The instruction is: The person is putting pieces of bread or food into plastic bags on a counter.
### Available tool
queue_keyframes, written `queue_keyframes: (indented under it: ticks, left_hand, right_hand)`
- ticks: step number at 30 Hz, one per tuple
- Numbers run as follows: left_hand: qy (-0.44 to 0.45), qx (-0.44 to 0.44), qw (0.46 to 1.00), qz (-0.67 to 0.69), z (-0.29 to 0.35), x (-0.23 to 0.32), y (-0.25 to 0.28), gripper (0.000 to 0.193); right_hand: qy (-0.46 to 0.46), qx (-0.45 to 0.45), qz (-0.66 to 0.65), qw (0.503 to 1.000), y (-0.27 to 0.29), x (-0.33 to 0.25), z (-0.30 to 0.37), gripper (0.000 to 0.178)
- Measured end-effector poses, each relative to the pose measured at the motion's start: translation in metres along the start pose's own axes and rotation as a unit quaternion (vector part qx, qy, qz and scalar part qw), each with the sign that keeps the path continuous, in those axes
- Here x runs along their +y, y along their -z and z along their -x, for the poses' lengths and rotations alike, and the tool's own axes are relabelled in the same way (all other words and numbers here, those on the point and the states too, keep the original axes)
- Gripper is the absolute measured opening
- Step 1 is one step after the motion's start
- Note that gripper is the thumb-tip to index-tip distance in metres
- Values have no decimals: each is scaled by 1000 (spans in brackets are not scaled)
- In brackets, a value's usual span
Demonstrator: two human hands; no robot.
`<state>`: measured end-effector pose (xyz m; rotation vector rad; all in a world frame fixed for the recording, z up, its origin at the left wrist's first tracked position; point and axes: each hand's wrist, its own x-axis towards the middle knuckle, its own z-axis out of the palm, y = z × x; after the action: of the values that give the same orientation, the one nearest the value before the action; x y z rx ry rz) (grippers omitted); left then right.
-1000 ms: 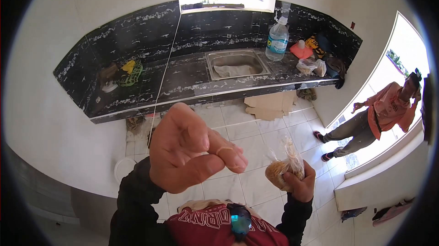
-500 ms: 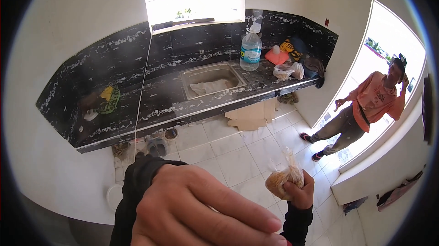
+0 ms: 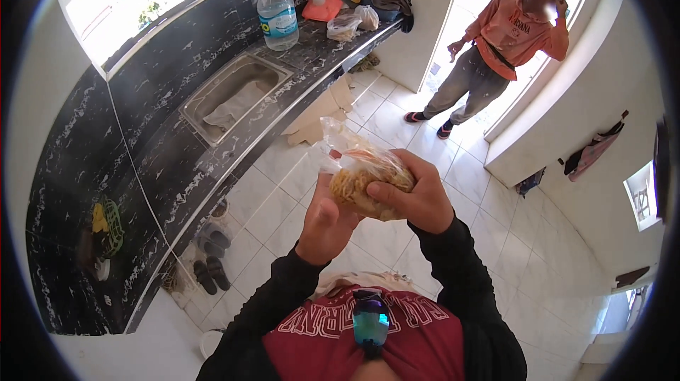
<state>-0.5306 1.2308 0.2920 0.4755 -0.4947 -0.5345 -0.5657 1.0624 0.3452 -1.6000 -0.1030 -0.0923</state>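
Observation:
A clear plastic bag (image 3: 372, 179) of yellowish-brown, shredded-looking food is up in front of my chest. My right hand (image 3: 425, 200) grips its right side, thumb pressed across the front. From the left, my left hand (image 3: 326, 229) holds the bag too; its fingers go behind and under the bag, partly hidden, and its thumb stands off the front. The loose, crinkled top of the bag rises toward the upper left. What the food is exactly, I cannot tell.
A black marbled counter (image 3: 152, 147) with a steel sink (image 3: 234, 98) runs along the left. A large water bottle (image 3: 276, 20), an orange-red item (image 3: 322, 8) and small plastic bags (image 3: 343, 27) stand on it. One person (image 3: 503, 34) stands at the doorway. Slippers (image 3: 211, 275) lie on the tiles.
My left hand has come down from close before the camera to the bag, which both hands now hold. The bag is nearer my chest. My view has turned right and downward.

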Motion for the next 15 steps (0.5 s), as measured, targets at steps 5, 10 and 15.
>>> queue_keyframes:
  ticks: [5,10,15]
  left_hand:
    - [15,109,994,-16,-15,36,38,53]
    - [-55,70,995,-40,-34,75,62,49]
    - [-75,49,995,-52,-58,94,66,58]
  right_hand:
    - [34,20,41,998,-41,6,-34,59]
    - [-2,60,-40,997,-66,16,-45,61]
    - [84,105,-73,988,-87,18,-47,63]
